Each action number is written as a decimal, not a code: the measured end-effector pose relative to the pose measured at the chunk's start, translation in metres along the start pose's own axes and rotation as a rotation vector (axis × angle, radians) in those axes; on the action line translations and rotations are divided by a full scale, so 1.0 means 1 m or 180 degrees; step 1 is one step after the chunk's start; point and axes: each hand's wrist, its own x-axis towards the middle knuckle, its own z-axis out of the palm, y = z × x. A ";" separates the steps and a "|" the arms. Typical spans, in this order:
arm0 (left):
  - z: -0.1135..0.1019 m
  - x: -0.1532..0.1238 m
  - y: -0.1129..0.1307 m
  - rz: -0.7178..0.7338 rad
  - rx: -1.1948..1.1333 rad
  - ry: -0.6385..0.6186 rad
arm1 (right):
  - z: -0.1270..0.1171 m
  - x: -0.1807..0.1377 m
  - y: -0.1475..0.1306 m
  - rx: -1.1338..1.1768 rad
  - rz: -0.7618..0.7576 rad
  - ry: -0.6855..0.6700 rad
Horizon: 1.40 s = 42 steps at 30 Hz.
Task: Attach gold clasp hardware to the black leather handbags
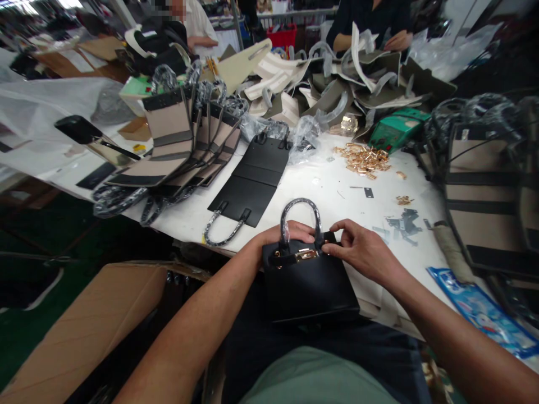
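Observation:
A small black handbag [309, 283] rests on my lap against the white table edge [337, 191]. It has a gold clasp [306, 255] on its flap and a plastic-wrapped handle [300, 209] standing up. My left hand [290, 233] wraps around the bag's top behind the handle. My right hand [362, 247] pinches the strap end at the right of the clasp with thumb and fingers pressed together.
A flat black bag panel [252, 179] lies ahead on the table, beside a fanned stack of beige-and-black panels [177, 146]. A heap of gold fittings [364, 160] lies farther right, a cardboard box [84, 331] at lower left. Other people work at the far side.

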 end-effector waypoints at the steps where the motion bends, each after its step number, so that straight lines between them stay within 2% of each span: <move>1: -0.001 -0.001 -0.001 0.0000 -0.0082 -0.0006 | -0.001 0.000 0.000 -0.0102 -0.0026 0.0125; 4: -0.003 -0.006 -0.005 0.0092 -0.0199 0.0016 | 0.000 0.000 -0.001 -0.0141 -0.0225 0.0458; 10: 0.000 -0.008 -0.012 0.0397 -0.0165 0.0338 | 0.008 -0.005 -0.006 0.0200 -0.0134 0.0067; 12: 0.004 -0.009 -0.017 0.0411 -0.0565 0.0550 | 0.006 -0.010 -0.008 0.0295 -0.0182 0.0108; 15: 0.013 -0.022 -0.027 0.0375 -0.1636 0.0777 | -0.001 -0.019 -0.015 0.0563 -0.0143 0.0183; 18: 0.029 -0.055 -0.040 0.0955 -0.2228 0.0719 | -0.012 -0.027 -0.029 0.0954 -0.0175 0.0311; 21: 0.051 -0.094 -0.056 0.1544 -0.1963 0.0851 | -0.022 -0.029 -0.050 0.1311 -0.0240 0.0503; 25: 0.077 -0.126 -0.074 0.1595 -0.1064 0.1217 | -0.019 -0.014 -0.073 0.2109 -0.0233 0.0485; 29: 0.090 -0.143 -0.073 0.1787 -0.0811 0.1749 | -0.001 0.011 -0.079 0.2864 -0.0139 0.0229; 32: 0.090 -0.172 -0.045 0.1893 -0.0473 0.2181 | 0.014 0.029 -0.067 0.3206 -0.0103 0.0187; 35: 0.080 -0.218 0.004 0.1855 0.0106 0.2838 | 0.029 0.040 -0.041 0.2881 0.0174 0.0105; 39: 0.046 -0.281 0.087 0.1600 0.1185 0.3746 | 0.044 0.040 -0.006 0.1956 0.0226 0.0064; 42: 0.009 -0.313 0.153 0.0973 0.2322 0.4511 | 0.050 0.039 0.005 0.1757 0.0036 -0.0029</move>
